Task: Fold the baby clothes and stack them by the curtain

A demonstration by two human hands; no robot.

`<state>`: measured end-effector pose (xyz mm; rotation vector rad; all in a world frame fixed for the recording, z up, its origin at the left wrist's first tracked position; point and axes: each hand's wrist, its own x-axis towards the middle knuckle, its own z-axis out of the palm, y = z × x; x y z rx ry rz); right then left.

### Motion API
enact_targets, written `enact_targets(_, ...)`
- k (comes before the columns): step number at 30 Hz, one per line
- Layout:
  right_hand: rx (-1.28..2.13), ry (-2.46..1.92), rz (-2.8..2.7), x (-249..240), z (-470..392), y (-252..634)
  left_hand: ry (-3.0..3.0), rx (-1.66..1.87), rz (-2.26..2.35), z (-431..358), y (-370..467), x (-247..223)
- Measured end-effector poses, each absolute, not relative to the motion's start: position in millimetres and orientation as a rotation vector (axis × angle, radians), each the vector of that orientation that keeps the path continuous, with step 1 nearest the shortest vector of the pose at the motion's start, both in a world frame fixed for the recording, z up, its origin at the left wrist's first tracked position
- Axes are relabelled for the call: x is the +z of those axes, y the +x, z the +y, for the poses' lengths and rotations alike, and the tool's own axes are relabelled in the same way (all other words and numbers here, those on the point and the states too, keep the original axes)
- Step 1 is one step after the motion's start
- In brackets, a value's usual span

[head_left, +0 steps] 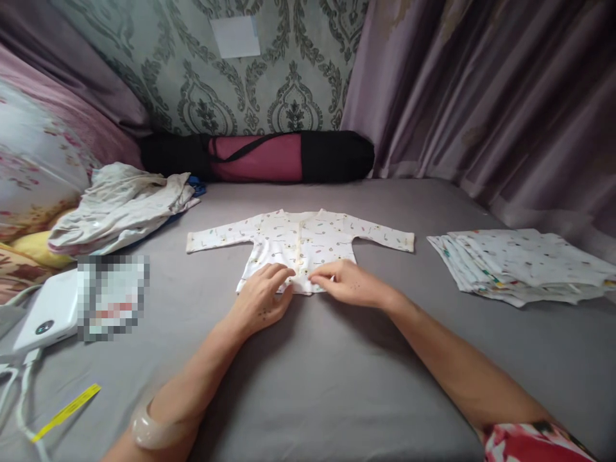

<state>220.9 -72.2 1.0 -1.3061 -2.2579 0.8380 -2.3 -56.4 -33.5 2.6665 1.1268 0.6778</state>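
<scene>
A small white patterned shirt (pixel 301 240) lies flat on the grey sheet, both sleeves spread out and its neckline toward the wall. My left hand (pixel 264 295) rests over the lower left part of the shirt, fingers curved and thumb apart from them, with nothing visible between. At the bottom hem, right of the button strip, my right hand (pixel 349 283) has thumb and fingertips pinched together on the shirt's edge. A bracelet circles my left wrist area.
Folded patterned clothes (pixel 524 263) are stacked at the right. Crumpled clothes (pixel 120 205) lie at the left, above a white power bank (pixel 52 308) with cables and a yellow strip (pixel 67 412). A black and maroon bag (pixel 260 157) lies along the wall.
</scene>
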Motion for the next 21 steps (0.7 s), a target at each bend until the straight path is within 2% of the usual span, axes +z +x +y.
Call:
enact_targets(6, 0.396, -1.622, -2.219, -19, -64, 258, 2.747, 0.424, 0.875, -55, 0, -46)
enact_targets(13, 0.452, -1.766, -2.492, -45, -82, 258, 2.666, 0.337, 0.935, -55, -4, -47)
enact_targets(18, 0.437, -1.786, -2.519, -35, -75, 255, 2.582, 0.478, 0.949, -51, -5, -43)
enact_targets(21, 0.321, -1.76, -2.486, -31, -70, 251, 2.487, 0.704, 1.219, -44, -14, -44)
